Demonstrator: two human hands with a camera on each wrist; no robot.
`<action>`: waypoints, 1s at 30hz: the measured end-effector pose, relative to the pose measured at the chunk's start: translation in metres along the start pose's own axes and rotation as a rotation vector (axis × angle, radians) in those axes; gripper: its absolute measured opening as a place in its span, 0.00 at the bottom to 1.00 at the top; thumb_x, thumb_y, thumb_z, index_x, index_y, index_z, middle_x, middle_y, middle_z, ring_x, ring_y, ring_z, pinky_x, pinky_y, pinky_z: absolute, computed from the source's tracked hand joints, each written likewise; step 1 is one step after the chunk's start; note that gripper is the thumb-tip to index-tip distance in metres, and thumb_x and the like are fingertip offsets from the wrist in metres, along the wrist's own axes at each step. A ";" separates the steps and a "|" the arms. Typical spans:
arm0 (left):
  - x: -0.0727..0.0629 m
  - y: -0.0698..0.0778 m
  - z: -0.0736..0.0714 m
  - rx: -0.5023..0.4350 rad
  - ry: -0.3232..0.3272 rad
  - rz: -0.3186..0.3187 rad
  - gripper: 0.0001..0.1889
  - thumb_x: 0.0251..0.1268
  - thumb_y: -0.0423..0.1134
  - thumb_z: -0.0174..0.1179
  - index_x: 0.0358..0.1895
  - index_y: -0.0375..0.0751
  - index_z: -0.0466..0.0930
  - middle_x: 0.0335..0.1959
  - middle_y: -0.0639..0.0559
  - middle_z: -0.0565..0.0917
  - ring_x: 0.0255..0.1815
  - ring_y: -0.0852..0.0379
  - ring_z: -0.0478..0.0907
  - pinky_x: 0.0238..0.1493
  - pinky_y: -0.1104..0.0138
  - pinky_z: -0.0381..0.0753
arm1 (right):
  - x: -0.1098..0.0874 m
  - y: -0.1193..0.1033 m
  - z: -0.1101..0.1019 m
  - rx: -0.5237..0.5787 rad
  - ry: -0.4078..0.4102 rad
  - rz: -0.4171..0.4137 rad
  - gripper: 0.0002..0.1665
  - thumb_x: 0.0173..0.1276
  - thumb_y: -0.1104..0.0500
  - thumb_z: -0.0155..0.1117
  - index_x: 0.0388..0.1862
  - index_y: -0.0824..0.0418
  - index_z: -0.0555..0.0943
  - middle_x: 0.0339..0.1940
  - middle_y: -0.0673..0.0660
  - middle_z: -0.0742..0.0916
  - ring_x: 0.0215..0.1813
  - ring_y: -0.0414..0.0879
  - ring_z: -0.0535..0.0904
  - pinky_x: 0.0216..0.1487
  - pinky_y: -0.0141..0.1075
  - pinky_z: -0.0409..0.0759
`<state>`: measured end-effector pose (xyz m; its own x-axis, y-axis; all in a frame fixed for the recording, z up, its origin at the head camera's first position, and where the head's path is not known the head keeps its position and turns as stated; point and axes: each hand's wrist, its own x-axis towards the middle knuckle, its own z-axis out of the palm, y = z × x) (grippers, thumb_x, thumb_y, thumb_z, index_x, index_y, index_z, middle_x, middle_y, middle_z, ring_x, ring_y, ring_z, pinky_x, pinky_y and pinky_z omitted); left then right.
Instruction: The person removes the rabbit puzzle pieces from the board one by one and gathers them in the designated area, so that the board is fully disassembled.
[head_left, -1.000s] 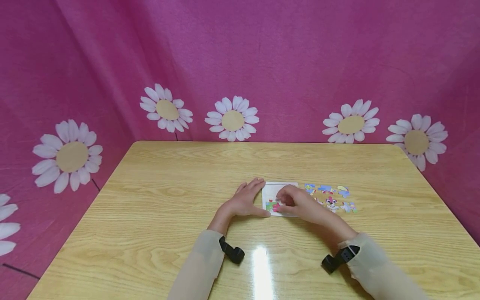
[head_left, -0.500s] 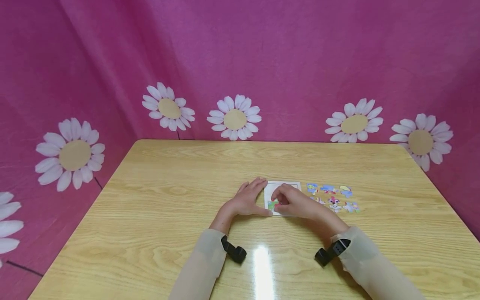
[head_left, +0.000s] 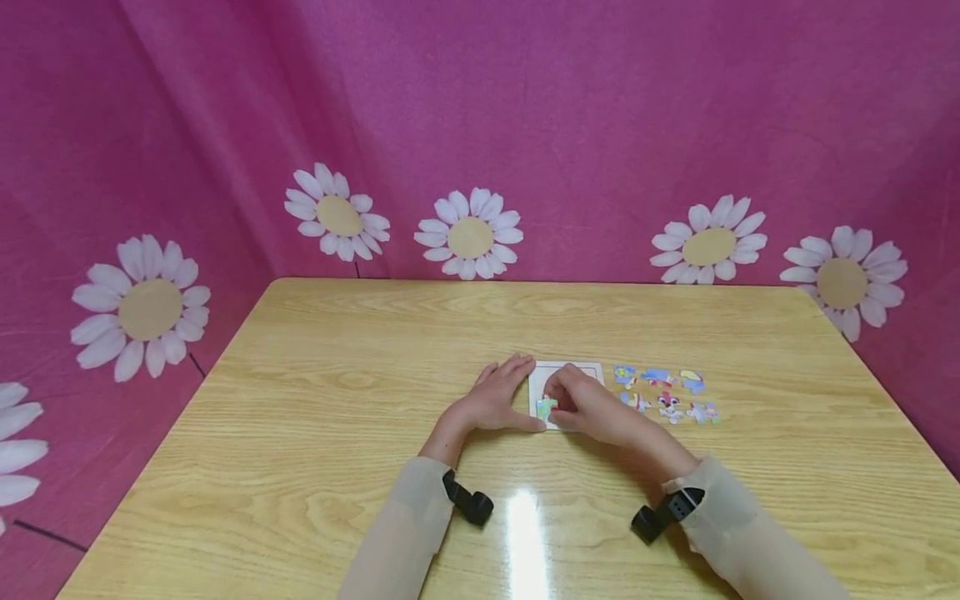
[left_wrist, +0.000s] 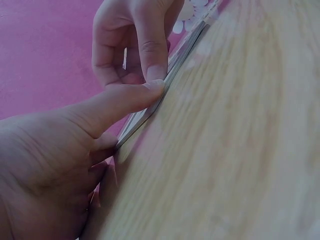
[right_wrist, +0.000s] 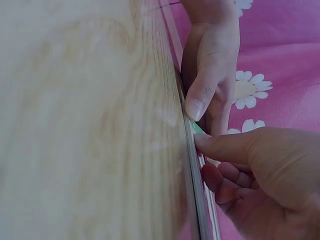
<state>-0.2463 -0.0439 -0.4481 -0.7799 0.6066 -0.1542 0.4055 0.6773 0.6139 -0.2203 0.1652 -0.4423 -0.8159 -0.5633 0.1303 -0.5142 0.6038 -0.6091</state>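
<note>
A flat white puzzle tray [head_left: 542,377] lies on the table in the head view, with a green jigsaw piece [head_left: 546,408] at its near left corner. Along the tray's left side rests my left hand [head_left: 491,402], fingers spread; its thumb touches the near edge. My right hand [head_left: 600,408] reaches over the tray from the right. Its bent thumb and index finger pinch a jigsaw piece at that corner, mostly covered by the fingers. In the right wrist view, a bit of green piece [right_wrist: 197,128] shows between the two thumbs.
Several loose jigsaw pieces [head_left: 667,407] lie in two rows right of the tray, one showing an animal face. The wooden table [head_left: 337,358] reaches back to a pink curtain [head_left: 585,125] with daisies.
My right hand has shifted slightly left over the tray, and its fingers now cover the red patch seen before. The green piece shows more clearly. My left hand stays at the tray's side.
</note>
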 end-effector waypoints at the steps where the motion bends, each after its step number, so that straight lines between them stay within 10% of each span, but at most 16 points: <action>1: 0.000 0.000 0.000 0.002 0.002 0.000 0.53 0.56 0.56 0.69 0.79 0.44 0.47 0.82 0.52 0.48 0.83 0.55 0.37 0.83 0.55 0.35 | -0.001 -0.001 0.000 -0.005 0.007 0.001 0.13 0.61 0.68 0.68 0.42 0.66 0.74 0.34 0.55 0.76 0.33 0.37 0.70 0.33 0.26 0.72; 30: 0.001 0.001 0.000 0.026 0.000 -0.008 0.54 0.55 0.56 0.69 0.79 0.44 0.46 0.82 0.51 0.48 0.83 0.54 0.38 0.83 0.54 0.36 | -0.015 -0.003 0.011 0.020 0.210 -0.113 0.12 0.63 0.73 0.64 0.41 0.62 0.75 0.36 0.54 0.82 0.36 0.42 0.81 0.38 0.29 0.83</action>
<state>-0.2466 -0.0423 -0.4478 -0.7829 0.6015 -0.1588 0.4121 0.6927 0.5919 -0.2040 0.1655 -0.4509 -0.7915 -0.4957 0.3575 -0.6020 0.5311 -0.5963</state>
